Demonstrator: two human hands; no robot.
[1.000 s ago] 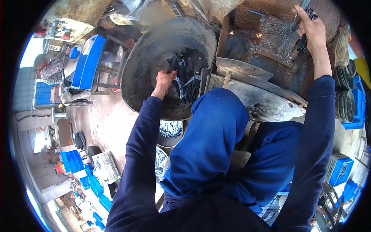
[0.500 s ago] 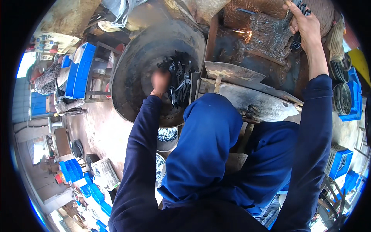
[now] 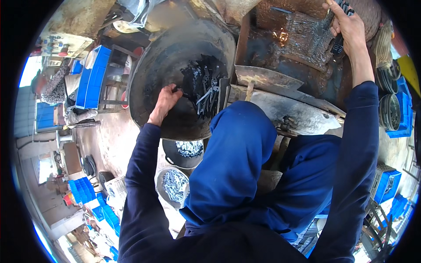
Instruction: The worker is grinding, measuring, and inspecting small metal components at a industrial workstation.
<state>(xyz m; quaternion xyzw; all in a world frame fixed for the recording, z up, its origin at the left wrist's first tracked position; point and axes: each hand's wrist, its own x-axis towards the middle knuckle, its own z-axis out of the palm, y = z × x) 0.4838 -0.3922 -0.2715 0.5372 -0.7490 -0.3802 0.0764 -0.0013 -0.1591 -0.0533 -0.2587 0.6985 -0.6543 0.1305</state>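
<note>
- Head view: the left hand (image 3: 164, 100) reaches into a big dark pan (image 3: 153, 74), fingers curled at the near edge of a heap of blackened metal pieces (image 3: 204, 85). It seems to pinch one piece, though the grip itself is too small to make out for certain.
- The right hand (image 3: 348, 27) is raised at the top right, fingers closed around a dark ridged handle (image 3: 337, 44) above a rusty, sooty forge bed (image 3: 302, 35) where a small orange glow (image 3: 278, 36) shows.
- The pieces lie piled in the right half of the pan, near its rim beside a grey metal chute (image 3: 267, 79).
- Handling, as a judgement: the pieces look like stiff, flat steel stampings, light singly but tangled together, with hard edges and a sooty or oily coat that could slip. Lifting one by a free end at the heap's edge looks easiest; a grab into the middle would likely drag several along.
- Below the pan stand two smaller bowls: a dark bowl (image 3: 183, 152) and a grey bowl (image 3: 173, 186), each holding pale metal bits. Blue crates (image 3: 90, 79) stand left of the pan.
- Against the earlier frames: the left hand has shifted left, from the middle of the heap to its near edge. The right hand keeps its hold high on the handle, almost unchanged.
</note>
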